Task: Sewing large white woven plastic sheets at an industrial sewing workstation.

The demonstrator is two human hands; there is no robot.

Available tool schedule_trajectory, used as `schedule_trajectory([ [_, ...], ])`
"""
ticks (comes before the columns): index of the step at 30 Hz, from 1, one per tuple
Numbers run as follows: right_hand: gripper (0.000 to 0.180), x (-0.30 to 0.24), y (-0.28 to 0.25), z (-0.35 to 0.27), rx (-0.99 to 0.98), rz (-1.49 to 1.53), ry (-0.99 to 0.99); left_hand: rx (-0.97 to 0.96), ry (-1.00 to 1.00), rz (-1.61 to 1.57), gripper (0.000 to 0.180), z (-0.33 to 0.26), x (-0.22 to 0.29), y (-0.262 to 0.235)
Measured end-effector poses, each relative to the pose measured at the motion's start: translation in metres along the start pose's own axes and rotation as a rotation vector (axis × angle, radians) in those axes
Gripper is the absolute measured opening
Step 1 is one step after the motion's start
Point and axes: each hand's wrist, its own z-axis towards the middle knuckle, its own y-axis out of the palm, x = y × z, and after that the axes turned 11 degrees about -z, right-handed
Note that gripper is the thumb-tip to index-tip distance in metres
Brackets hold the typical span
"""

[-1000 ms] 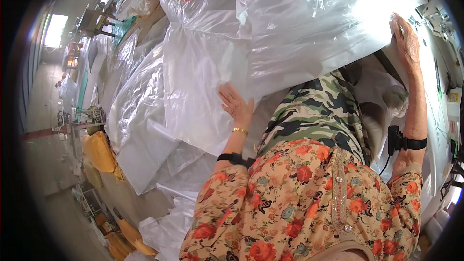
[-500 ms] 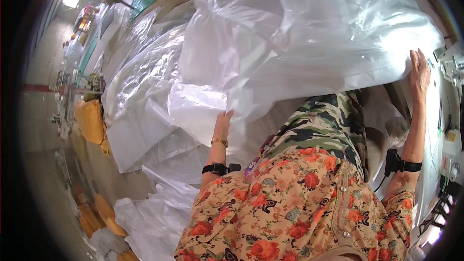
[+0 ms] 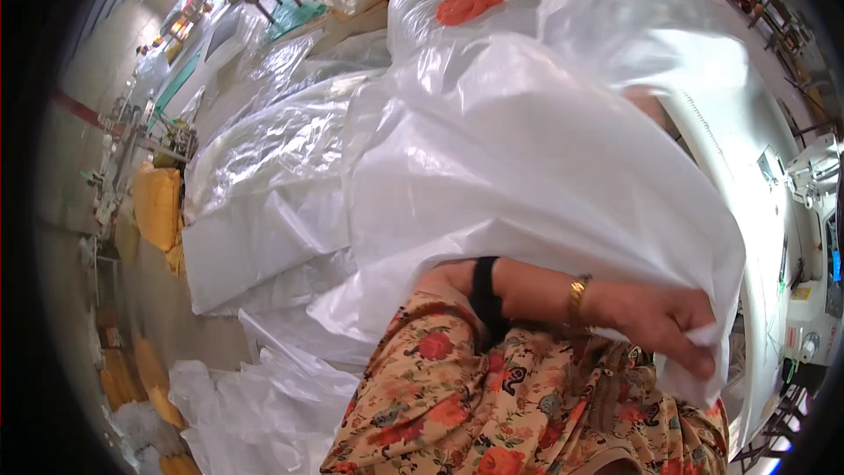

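My left hand [image 3: 673,325] reaches across my body to the right. Its fingers are closed on a bunched edge of a large, translucent white plastic sheet [image 3: 527,158]. The sheet billows over my lap and the work surface and rises in a broad curve in front of me. A blurred, skin-coloured patch, apparently part of my right hand or arm [image 3: 646,103], shows at the far edge of the sheet. The sheet covers the rest of that arm, and its fingers cannot be made out.
An orange-red bundle [image 3: 470,4] rests on clear plastic at the back. Stacked plastic sheets [image 3: 272,158] lie to the left, with more crumpled sheeting [image 3: 255,405] below. A yellow sack [image 3: 158,207] is at far left. White sewing-machine-like equipment [image 3: 813,299] stands at right.
My left hand has swung from the middle to the far right, pulling the sheet's edge over my lap. My right hand, earlier visible at the sheet's right edge, is now mostly covered.
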Motion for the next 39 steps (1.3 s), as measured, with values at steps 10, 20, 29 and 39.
schedule_trajectory([
  [10,0.051,-0.013,-0.093,-0.042,-0.227,0.530,0.088,0.283,0.290,0.210,0.026,-0.020,0.045,-0.002],
  [20,0.060,-0.072,-0.068,0.020,-0.478,1.616,0.533,0.495,0.957,0.465,0.033,-0.016,0.240,-0.083],
  [29,0.032,-0.118,-0.038,-0.056,-0.537,1.415,0.342,0.466,0.573,1.822,0.038,-0.001,0.348,-0.043],
  [39,0.036,-0.124,-0.122,0.017,-0.445,1.038,0.539,0.858,-0.674,2.527,0.041,0.004,0.348,-0.105],
])
